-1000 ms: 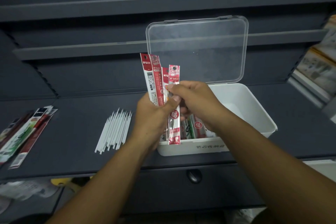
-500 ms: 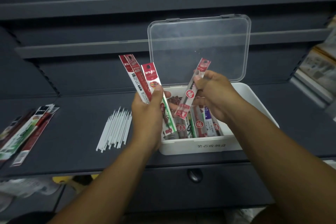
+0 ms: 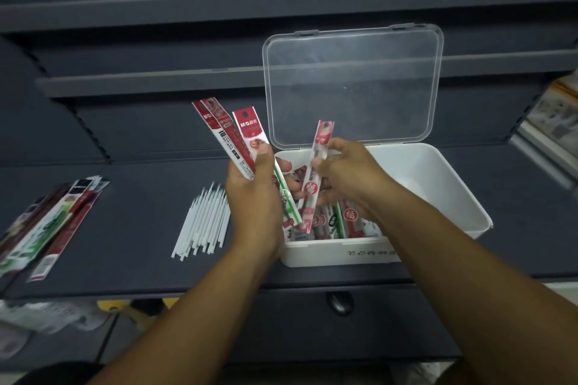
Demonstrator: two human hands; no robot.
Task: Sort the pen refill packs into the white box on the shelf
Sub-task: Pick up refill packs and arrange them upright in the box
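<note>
**Q:** Position of the slim red-and-clear plastic refill pack [image 3: 316,178]?

**A:** Pinched near mid-length in the right hand [image 3: 341,178], thumb and fingers closed on it. Tilted, with the lower end dipping into the front-left part of the open white plastic box [image 3: 438,184], just above the sleeved packs already inside [image 3: 341,219]. Not yet released.

**Q:** And the left hand [image 3: 253,197]?

**A:** Wrapped round a fan of flat red-and-white refill packs [image 3: 237,137], held up just left of the box. Clear hinged lid [image 3: 353,84] standing open behind.

**Q:** Handling?

**A:** Judged light, thin and bendy along the length, with a glossy sleeve likely to slip. Best gripped at mid-length across the flat faces, not by the hang-tab end, to prevent flopping. Advisable to lay it flat alongside the others.

**Q:** Elsewhere on the dark grey shelf [image 3: 140,197]?

**A:** Bundle of loose white tubes [image 3: 203,222] just left of the box. Further sleeved packs at far left [image 3: 53,225], apparently not yet sorted.
</note>
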